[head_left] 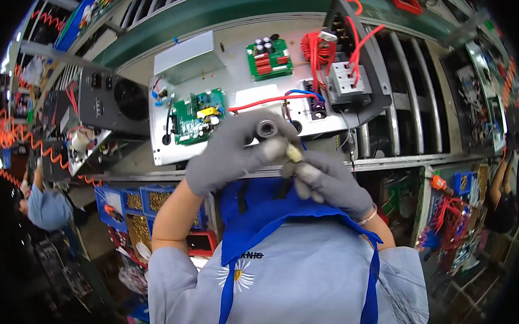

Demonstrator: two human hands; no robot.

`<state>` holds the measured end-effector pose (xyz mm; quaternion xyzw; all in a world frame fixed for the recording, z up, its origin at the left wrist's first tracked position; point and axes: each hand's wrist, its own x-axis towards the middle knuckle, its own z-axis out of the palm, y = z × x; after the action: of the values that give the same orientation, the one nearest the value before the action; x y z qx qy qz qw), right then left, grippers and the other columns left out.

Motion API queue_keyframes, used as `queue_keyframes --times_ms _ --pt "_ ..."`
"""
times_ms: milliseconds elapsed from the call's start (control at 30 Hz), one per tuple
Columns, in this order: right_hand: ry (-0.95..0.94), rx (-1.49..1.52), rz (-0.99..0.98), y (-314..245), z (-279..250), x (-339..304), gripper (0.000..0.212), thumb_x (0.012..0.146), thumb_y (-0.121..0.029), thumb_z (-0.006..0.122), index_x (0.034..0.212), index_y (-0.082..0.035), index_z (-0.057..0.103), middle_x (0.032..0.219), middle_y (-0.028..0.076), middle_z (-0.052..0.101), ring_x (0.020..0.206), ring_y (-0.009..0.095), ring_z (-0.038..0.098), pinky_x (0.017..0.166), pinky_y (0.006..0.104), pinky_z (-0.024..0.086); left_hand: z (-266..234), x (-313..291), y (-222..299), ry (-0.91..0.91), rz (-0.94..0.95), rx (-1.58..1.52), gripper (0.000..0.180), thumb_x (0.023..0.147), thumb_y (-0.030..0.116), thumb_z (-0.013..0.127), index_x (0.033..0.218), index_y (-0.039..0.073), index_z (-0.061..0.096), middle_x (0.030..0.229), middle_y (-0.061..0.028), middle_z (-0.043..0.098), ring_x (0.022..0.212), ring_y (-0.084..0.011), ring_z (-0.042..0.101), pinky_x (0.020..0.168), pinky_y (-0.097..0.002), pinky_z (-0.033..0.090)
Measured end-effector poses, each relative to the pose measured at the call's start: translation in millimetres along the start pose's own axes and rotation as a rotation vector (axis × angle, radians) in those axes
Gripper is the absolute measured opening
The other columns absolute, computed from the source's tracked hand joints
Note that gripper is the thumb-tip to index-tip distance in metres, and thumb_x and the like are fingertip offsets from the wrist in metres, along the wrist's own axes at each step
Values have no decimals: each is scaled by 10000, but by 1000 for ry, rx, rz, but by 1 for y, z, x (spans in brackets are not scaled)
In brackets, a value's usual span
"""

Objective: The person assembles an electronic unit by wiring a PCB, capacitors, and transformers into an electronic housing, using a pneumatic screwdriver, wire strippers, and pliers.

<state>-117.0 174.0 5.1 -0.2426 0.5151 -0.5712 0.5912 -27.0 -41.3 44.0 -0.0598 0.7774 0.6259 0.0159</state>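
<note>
My left hand (230,151), in a grey glove, is closed around a dark grey round part with a hollow end (267,128). My right hand (335,186), also gloved in grey, has its fingers pinched at a small pale yellow piece (294,154). That piece lies between the two hands, close to the left thumb; its exact kind is too small to tell. Both hands are above the near edge of a metal chassis plate (248,97). On the plate beyond them sit a green circuit board (198,115) and a red cable (268,102).
Farther back stand a second circuit board (269,58), a silver metal box (190,58), a coil of red wire (318,50) and a white breaker block (347,81). Metal rollers (412,99) run at the right. Blue bins of small metal parts (156,200) are below left.
</note>
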Motion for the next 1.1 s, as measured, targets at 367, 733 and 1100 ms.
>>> queue_keyframes --times_ms 367,733,1100 --pt "804 -931 -372 63 3 43 284 923 -145 503 1171 -9 488 764 198 607 673 392 607 593 494 461 -45 114 -48 -254 558 774 487 985 461 387 1091 94 689 1232 -99 591 1207 -315 455 1052 -420 313" --pt "767 -908 -171 60 25 40 353 947 -151 456 1278 -29 454 756 218 605 665 393 599 590 505 436 -40 124 -46 -397 509 765 635 1001 508 245 1108 42 662 1278 -107 551 1254 -321 400 1095 -432 232" --pt "331 -452 -50 6 19 18 377 970 -329 505 1165 -11 557 962 104 580 943 176 567 852 305 448 -38 129 -48 -352 482 808 531 986 504 288 1147 145 645 1247 -63 584 1254 -293 422 1074 -428 220"
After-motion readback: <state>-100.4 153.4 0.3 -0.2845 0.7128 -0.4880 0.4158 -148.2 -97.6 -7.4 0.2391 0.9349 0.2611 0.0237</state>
